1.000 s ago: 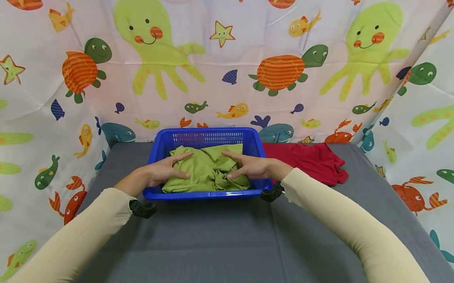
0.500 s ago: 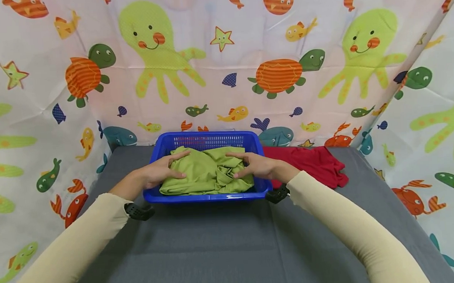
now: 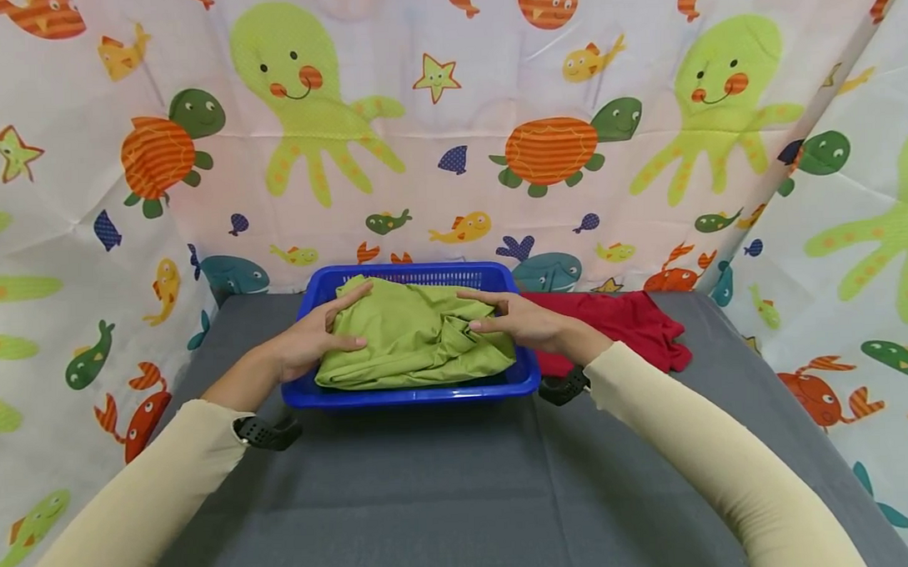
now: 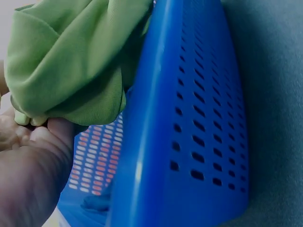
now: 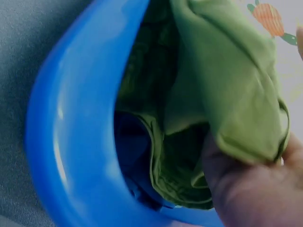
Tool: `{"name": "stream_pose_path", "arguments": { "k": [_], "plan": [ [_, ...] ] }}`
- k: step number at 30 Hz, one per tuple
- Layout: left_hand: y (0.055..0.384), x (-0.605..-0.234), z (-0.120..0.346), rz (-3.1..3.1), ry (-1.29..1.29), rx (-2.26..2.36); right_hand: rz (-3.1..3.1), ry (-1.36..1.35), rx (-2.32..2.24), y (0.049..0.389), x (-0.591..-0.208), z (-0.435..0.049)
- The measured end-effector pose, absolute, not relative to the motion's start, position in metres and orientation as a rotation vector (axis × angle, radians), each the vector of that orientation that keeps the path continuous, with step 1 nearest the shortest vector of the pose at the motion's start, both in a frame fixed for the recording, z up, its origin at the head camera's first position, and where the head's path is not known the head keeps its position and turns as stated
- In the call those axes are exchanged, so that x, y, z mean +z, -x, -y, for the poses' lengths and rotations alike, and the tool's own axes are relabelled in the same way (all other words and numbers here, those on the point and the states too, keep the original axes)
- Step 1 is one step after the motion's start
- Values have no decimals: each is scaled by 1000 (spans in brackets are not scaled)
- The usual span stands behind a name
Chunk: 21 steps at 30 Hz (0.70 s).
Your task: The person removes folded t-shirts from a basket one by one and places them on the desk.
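Note:
A bundled green cloth [image 3: 411, 331] lies in a blue plastic basket [image 3: 409, 395], bulging to its rim. My left hand [image 3: 302, 345] holds its left side, thumb on the near face and fingers spread behind. In the left wrist view, the cloth [image 4: 71, 71] hangs over the left hand [image 4: 35, 165], above the basket's perforated wall [image 4: 199, 127]. On the other side my right hand [image 3: 530, 321] grips the cloth's right end. Seen from the right wrist, the thumb of the right hand [image 5: 255, 194] is tucked under a fold, while a lower part of the cloth hangs into the basket.
A crumpled red cloth [image 3: 621, 328] lies right of the basket on the grey-covered table [image 3: 409, 494]. Something dark blue [image 4: 97, 203] sits inside the basket. A curtain with printed sea animals [image 3: 447, 92] encloses the back and both sides.
Both hands have moved slightly apart, the left leftward and the right rightward. The green cloth has spread wider and risen a little, and its knotted-looking fold on the right has flattened.

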<state>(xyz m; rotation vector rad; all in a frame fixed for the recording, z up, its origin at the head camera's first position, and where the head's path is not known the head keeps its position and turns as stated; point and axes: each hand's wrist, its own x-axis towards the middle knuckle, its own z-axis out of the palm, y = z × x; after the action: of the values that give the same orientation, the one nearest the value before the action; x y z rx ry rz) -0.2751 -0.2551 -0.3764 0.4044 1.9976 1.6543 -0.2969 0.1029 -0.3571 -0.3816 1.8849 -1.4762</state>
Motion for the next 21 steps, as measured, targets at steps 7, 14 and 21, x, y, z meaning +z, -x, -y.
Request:
{"name": "stream_pose_path", "arguments": {
  "k": [7,14,21],
  "plan": [
    [273,-366,251,-1938,-465,1769,-2027,332,-1575,295,-352,-101],
    [269,-361,243,-1910,-490,1813,-2187,365,-1514,293,-346,-105],
    [267,-358,245,-1921,-490,1830,-2185,422,-1505,292,-340,-107]
  ]
}}
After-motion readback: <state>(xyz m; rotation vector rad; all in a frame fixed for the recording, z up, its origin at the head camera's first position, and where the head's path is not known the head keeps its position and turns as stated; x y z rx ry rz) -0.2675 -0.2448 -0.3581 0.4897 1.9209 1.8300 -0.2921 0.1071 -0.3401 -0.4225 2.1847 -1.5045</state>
